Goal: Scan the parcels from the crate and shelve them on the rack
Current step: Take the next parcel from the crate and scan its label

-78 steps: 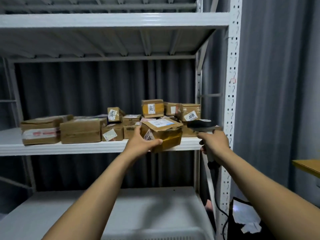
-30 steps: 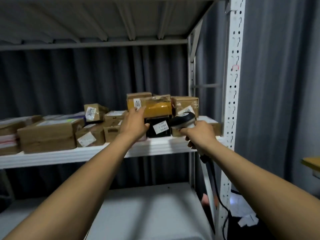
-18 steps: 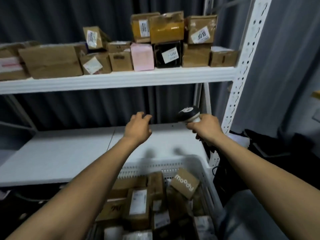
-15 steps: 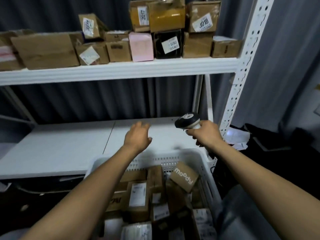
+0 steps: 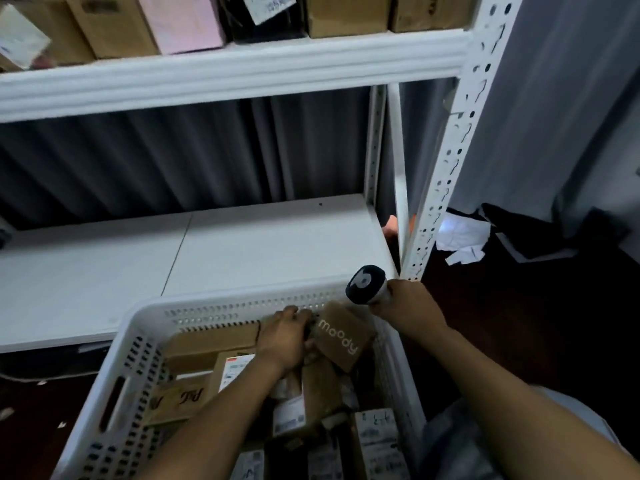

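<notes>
A white perforated crate (image 5: 138, 344) full of several cardboard parcels stands in front of the rack. My left hand (image 5: 285, 339) is down inside it at the far end, fingers curled over the left edge of a tilted brown "moody" box (image 5: 343, 339). My right hand (image 5: 408, 308) hovers over the crate's far right corner and grips a handheld scanner (image 5: 365, 284), its dark head pointing up and left. Shelved parcels, among them a pink box (image 5: 180, 22), line the upper rack shelf (image 5: 242, 71).
The lower rack shelf (image 5: 259, 247) is a bare white board just behind the crate. The perforated white upright (image 5: 446, 161) stands right of the scanner. Crumpled papers (image 5: 460, 237) and dark bags lie on the floor to the right. Grey curtain hangs behind.
The parcel I held went onto the upper shelf's stack. My view dropped to the crate, my left hand came down into it onto the moody box, and the scanner hand lowered too.
</notes>
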The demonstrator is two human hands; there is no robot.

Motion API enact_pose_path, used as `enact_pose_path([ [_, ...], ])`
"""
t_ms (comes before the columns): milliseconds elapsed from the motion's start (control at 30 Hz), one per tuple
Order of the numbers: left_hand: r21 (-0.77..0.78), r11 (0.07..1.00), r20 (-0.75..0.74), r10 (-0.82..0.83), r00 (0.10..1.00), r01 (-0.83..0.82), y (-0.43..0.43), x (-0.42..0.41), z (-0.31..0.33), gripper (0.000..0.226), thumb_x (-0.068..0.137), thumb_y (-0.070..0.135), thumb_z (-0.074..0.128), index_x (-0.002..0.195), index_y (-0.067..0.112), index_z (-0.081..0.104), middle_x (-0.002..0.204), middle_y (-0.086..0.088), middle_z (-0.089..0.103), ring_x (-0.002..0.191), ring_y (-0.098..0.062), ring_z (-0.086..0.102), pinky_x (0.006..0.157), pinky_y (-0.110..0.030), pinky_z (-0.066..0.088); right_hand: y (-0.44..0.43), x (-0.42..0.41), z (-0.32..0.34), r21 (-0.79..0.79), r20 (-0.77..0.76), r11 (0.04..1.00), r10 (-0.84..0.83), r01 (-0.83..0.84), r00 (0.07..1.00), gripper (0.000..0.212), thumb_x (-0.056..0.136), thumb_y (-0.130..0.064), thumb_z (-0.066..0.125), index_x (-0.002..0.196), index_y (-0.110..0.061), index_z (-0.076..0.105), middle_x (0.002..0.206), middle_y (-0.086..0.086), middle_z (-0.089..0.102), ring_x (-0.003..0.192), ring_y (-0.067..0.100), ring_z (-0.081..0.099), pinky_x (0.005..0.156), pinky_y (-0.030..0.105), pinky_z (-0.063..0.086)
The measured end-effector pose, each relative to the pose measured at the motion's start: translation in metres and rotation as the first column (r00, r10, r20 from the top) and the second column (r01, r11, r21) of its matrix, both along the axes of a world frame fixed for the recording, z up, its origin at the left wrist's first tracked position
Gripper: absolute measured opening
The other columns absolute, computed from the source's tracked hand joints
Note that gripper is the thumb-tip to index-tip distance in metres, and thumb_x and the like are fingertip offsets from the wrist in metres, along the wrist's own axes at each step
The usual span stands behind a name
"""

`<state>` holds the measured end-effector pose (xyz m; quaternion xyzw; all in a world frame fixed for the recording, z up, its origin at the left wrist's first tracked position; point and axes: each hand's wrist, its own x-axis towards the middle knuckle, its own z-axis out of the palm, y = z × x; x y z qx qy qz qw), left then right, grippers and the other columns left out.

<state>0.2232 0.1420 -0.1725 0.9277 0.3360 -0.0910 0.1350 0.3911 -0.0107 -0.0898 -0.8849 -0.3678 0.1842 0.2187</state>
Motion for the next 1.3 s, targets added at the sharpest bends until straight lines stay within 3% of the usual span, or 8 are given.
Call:
enact_pose_path([
  [133, 0.055, 0.997, -0.057, -0.056, 0.997, 0.059, -0.008, 0.028, -0.026, 0.071, 0.088, 0.057, 0.053, 0.150, 0.033, 0.027, 0.150, -0.003, 0.037, 0.133, -0.028, 0.038, 0.107, -0.036, 0.030, 0.000, 0.029, -0.011, -0.012, -0.025, 1.000, 0.007, -0.007, 1.000, 0.030, 0.080, -0.041, 0.070, 0.080, -0.017, 0.052, 0.079, 0.004, 0.055, 0.087, 0.029, 0.063, 0.064, 0.027, 0.038],
  [333, -0.160, 0.984, -0.038, 0.071, 0.997, -0.077, -0.019, 0.073, -0.064, 0.093, 0.083, 0.060, 0.061, 0.155, 0.024, 0.013, 0.157, -0.016, 0.018, 0.142, -0.033, 0.022, 0.111, -0.034, 0.028, 0.000, 0.054, -0.023, -0.034, -0.063, 0.999, 0.009, -0.011, 0.998, 0.031, 0.084, -0.034, 0.069, 0.089, -0.005, 0.064, 0.091, 0.014, 0.066, 0.093, 0.031, 0.064, 0.064, 0.028, 0.041],
  [467, -0.147, 0.984, -0.080, 0.087, 0.993, -0.098, -0.023, 0.094, -0.080, 0.108, 0.077, 0.070, 0.061, 0.155, 0.025, 0.003, 0.159, -0.023, 0.000, 0.146, -0.040, 0.006, 0.117, -0.043, 0.022, -0.003, 0.059, -0.030, -0.038, -0.121, 0.997, 0.057, -0.062, 0.991, 0.029, 0.085, -0.031, 0.066, 0.070, -0.014, 0.049, 0.083, 0.010, 0.060, 0.090, 0.030, 0.064, 0.064, 0.026, 0.036],
  [700, -0.196, 0.962, -0.091, 0.174, 0.981, -0.189, -0.027, 0.112, -0.098, 0.112, 0.073, 0.066, 0.066, 0.154, 0.026, 0.000, 0.154, -0.026, -0.001, 0.142, -0.045, 0.010, 0.113, -0.048, 0.027, -0.008, 0.068, -0.038, -0.029, -0.168, 0.999, 0.021, -0.026, 0.985, 0.026, 0.085, -0.028, 0.066, 0.093, -0.003, 0.065, 0.098, 0.015, 0.068, 0.094, 0.029, 0.064, 0.066, 0.026, 0.040],
  [867, -0.383, 0.880, 0.073, 0.333, 0.940, -0.282, -0.027, 0.097, -0.091, 0.101, 0.063, 0.058, 0.076, 0.144, 0.040, 0.017, 0.145, -0.013, 0.017, 0.135, -0.038, 0.022, 0.107, -0.044, 0.036, -0.012, 0.075, -0.037, 0.012, -0.183, 1.000, -0.011, 0.014, 0.983, 0.023, 0.084, -0.028, 0.067, 0.082, -0.006, 0.063, 0.089, 0.014, 0.069, 0.086, 0.027, 0.066, 0.068, 0.031, 0.049],
  [1033, -0.575, 0.773, 0.326, 0.518, 0.791, -0.269, -0.030, 0.057, -0.058, 0.098, 0.064, 0.042, 0.088, 0.142, 0.037, 0.029, 0.151, -0.003, 0.023, 0.136, -0.021, 0.031, 0.102, -0.026, 0.034, -0.008, 0.070, -0.031, 0.096, -0.277, 0.990, -0.071, 0.101, 0.958, 0.029, 0.080, -0.027, 0.072, 0.083, 0.002, 0.066, 0.076, 0.016, 0.068, 0.068, 0.027, 0.067, 0.063, 0.037, 0.054],
  [1133, -0.590, 0.776, 0.448, 0.544, 0.709, -0.223, -0.039, 0.035, -0.030, 0.094, 0.065, 0.029, 0.088, 0.140, 0.036, 0.032, 0.142, 0.004, 0.034, 0.130, -0.013, 0.036, 0.102, -0.025, 0.034, -0.003, 0.062, -0.032, 0.156, -0.408, 0.968, -0.117, 0.196, 0.905, 0.020, 0.081, -0.017, 0.073, 0.081, 0.001, 0.065, 0.067, 0.013, 0.066, 0.051, 0.018, 0.063, 0.047, 0.028, 0.050],
  [1300, -0.671, 0.731, 0.544, 0.600, 0.586, -0.125, -0.044, 0.007, 0.008, 0.092, 0.054, 0.050, 0.088, 0.125, 0.058, 0.031, 0.141, 0.009, 0.038, 0.129, -0.009, 0.040, 0.099, -0.020, 0.038, 0.008, 0.042, -0.034, 0.188, -0.639, 0.913, -0.167, 0.363, 0.751, 0.015, 0.082, -0.016, 0.075, 0.081, -0.003, 0.067, 0.067, 0.014, 0.065, 0.065, 0.034, 0.067, 0.056, 0.035, 0.051],
])
